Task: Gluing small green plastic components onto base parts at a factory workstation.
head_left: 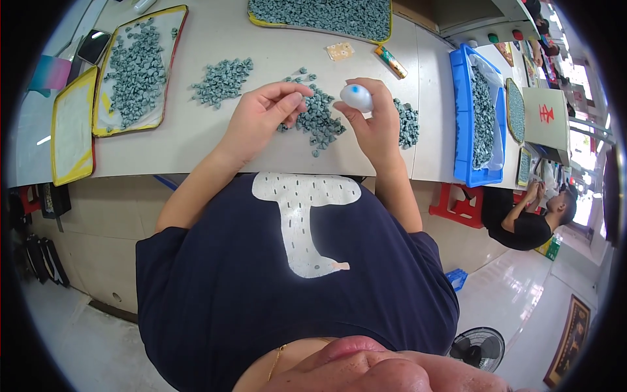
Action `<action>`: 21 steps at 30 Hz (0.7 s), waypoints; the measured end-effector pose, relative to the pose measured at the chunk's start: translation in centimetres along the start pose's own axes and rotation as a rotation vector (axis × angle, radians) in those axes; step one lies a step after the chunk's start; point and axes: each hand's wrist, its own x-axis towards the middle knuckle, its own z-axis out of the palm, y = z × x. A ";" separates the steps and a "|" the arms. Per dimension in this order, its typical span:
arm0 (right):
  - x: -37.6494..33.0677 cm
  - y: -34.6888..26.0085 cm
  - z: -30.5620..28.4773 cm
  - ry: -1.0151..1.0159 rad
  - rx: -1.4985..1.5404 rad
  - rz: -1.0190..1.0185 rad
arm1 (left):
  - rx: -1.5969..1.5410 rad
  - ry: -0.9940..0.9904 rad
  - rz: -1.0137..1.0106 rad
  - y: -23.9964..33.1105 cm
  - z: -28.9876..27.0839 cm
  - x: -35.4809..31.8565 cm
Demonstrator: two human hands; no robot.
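Observation:
My right hand point(377, 124) is wrapped round a white, rounded, bottle-like thing point(357, 98) with a blue spot on its end. The fingers of my left hand point(266, 117) are pinched together; whatever sits between them, if anything, is too small to make out. Between and below both hands lies a loose pile of small grey-green pieces point(318, 121) on the white table point(196, 140). A second heap of such pieces point(222, 81) is left of my left hand, and another heap point(407, 124) lies just right of my right wrist.
Left stand a yellow-rimmed tray point(163, 98) with more pieces and another yellow-edged tray point(72, 130). A full tray point(320, 29) is at the far edge, near an orange-and-green tube point(390, 61). A blue basket point(462, 117) stands right. Beyond it a person point(529, 219) sits working.

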 end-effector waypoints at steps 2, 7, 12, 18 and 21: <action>0.6 -1.2 -0.4 -0.021 -0.211 -0.178 | -0.297 -0.087 -0.129 -0.5 -0.4 0.1; 0.6 -1.8 -0.9 0.008 -0.279 -0.160 | -0.552 -0.137 -0.105 -1.4 -1.1 0.2; 1.0 -1.9 -1.2 0.044 -0.383 -0.240 | -0.676 -0.153 -0.150 -2.1 -1.9 0.3; 1.1 -1.6 -1.3 0.034 -0.471 -0.342 | -0.687 -0.052 -0.199 -2.1 -2.1 0.3; 1.1 -1.8 -1.3 0.049 -0.515 -0.357 | -0.712 -0.093 -0.196 -2.3 -2.4 0.3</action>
